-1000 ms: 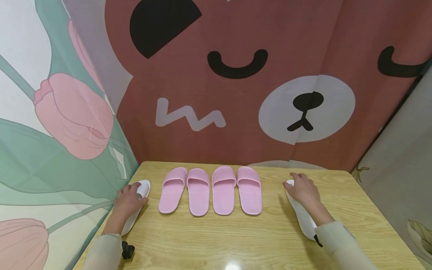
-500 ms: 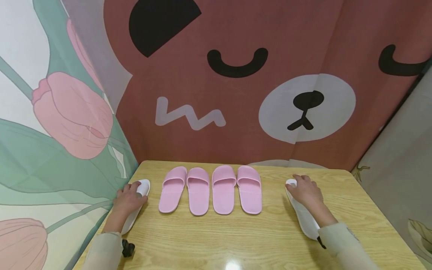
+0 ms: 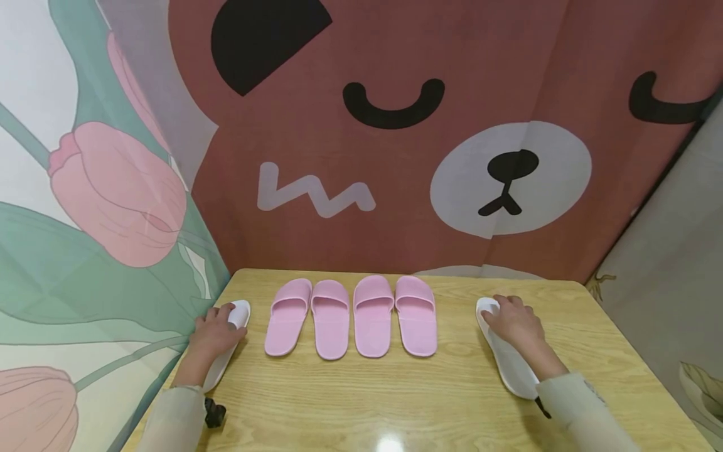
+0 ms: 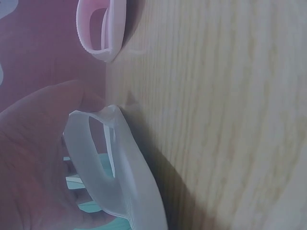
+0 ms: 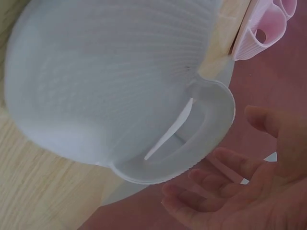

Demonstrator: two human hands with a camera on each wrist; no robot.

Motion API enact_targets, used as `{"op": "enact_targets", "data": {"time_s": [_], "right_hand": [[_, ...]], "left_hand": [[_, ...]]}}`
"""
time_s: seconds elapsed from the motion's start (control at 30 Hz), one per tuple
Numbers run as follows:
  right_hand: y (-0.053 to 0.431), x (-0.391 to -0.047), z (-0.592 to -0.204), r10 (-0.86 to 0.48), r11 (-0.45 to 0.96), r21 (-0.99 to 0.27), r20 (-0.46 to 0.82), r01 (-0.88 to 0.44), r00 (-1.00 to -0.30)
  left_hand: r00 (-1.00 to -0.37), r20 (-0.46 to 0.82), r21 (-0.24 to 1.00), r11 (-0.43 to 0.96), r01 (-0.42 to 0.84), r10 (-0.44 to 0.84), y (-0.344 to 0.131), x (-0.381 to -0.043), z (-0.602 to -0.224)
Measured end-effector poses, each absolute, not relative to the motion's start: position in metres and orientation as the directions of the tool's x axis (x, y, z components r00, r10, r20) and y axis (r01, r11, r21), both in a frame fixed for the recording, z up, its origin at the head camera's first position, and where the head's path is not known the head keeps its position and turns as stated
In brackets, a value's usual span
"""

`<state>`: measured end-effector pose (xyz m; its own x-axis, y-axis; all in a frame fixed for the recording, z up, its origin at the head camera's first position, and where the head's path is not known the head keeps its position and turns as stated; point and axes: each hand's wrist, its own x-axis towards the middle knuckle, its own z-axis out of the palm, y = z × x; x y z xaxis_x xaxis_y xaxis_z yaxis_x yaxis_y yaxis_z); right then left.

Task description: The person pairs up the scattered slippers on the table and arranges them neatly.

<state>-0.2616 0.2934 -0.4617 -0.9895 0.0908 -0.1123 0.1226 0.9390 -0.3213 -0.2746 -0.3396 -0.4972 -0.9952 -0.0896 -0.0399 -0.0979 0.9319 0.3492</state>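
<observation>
At the table's left side, my left hand straddles the strap of a white slipper, thumb on one side and fingers on the other. The left wrist view shows the palm close over that strap, with the fingers reaching down past its far edge. On the right side lies a second white slipper, sole down and toe away from me. Beside its strap is my right hand. In the right wrist view the fingers are loosely bent, with a gap between thumb and slipper.
Several pink slippers stand in a row along the back of the wooden table, between the two white ones. A printed bear curtain hangs right behind the table edge. A small black object shows by the left sleeve.
My right hand has shifted slightly right, off the toe of its white slipper, which now lies flatter and more exposed. The left hand and its slipper stay in place.
</observation>
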Motion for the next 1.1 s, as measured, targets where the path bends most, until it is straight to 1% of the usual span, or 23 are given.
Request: {"op": "enact_targets", "data": {"time_s": [0.7,1.1], "right_hand": [[0.301,-0.265,-0.468,0.077,0.941,-0.318,-0.127,0.115,-0.989],[0.301,-0.266,-0.473,0.042,0.947,-0.312,-0.136,0.083,-0.990]], "left_hand": [[-0.991,-0.060,0.364,0.922,-0.132,-0.118,-0.335,-0.272,-0.491],[-0.991,-0.060,0.361,0.923,-0.133,-0.119,-0.337,-0.276,-0.496]]}}
